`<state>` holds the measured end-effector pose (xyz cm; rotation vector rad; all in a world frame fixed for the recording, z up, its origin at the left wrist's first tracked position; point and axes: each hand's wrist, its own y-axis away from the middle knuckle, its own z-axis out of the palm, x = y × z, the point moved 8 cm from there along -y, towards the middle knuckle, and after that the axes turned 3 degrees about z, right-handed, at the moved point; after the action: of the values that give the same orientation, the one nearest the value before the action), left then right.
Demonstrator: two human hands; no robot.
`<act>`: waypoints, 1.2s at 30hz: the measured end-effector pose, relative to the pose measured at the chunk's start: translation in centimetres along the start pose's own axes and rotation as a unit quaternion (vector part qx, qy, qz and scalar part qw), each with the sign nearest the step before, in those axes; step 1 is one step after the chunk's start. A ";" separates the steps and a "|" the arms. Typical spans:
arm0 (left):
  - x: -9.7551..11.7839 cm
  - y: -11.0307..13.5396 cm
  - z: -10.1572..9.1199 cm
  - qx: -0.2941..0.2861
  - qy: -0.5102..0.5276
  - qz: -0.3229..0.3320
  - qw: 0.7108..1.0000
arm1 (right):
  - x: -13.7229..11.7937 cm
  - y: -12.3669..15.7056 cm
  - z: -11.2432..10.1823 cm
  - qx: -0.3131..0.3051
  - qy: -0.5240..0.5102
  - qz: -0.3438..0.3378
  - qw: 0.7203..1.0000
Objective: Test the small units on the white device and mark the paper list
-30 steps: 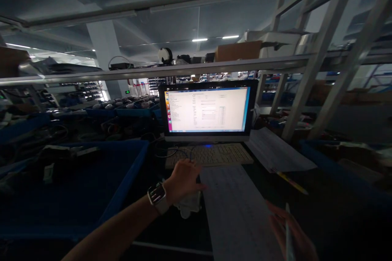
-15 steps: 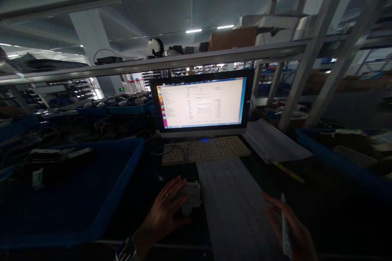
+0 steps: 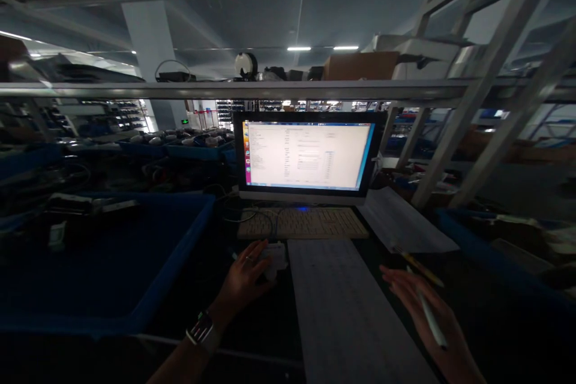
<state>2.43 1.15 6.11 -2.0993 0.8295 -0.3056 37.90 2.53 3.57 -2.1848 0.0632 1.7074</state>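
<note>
My left hand [image 3: 246, 273], with a ring and a wristwatch [image 3: 199, 328], lies with its fingers curled over a small whitish box-shaped device [image 3: 278, 256]. The fingers partly cover it, and its exact kind is unclear in the dim light. A long printed sheet of paper [image 3: 342, 306] lies right of that device. At the sheet's right edge, my right hand [image 3: 420, 303] has a light-coloured pen [image 3: 432, 319] lodged between its fingers. Its fingertips hang over the paper, pointing left.
A lit monitor [image 3: 308, 156] stands behind a white keyboard [image 3: 310, 223] with loose cables. On the left is a blue bin [image 3: 175, 270] with dark parts; another blue bin [image 3: 495, 258] sits right. A second sheet [image 3: 405, 222] and a yellow pen [image 3: 420, 267] lie between. A metal shelf [image 3: 288, 90] crosses above.
My left hand and the whitish device have moved forward, closer to the keyboard. My right hand has also shifted up with the pen, which now slants more. The camera view has levelled slightly.
</note>
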 end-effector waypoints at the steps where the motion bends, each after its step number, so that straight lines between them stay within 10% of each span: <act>1: 0.0 0.0 0.0 0.001 -0.004 -0.003 1.000 | -0.7 -1.4 0.3 -0.014 -0.026 0.009 1.000; 6: 0.3 0.1 -0.3 0.015 -0.004 0.006 1.000 | -0.3 -7.9 3.9 -0.061 -0.158 0.087 0.982; 12: 0.2 0.6 -0.3 0.037 -0.037 0.037 0.998 | 3.6 -9.2 6.7 -0.021 -0.246 0.133 0.960; 36: -0.3 0.5 -0.2 0.047 -0.062 0.084 0.993 | 6.8 -9.8 4.2 0.092 -0.472 0.193 0.856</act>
<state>1.89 0.97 5.88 -1.9270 0.8932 -0.1213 38.32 14.20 -1.19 -1.0389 0.4014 2.6751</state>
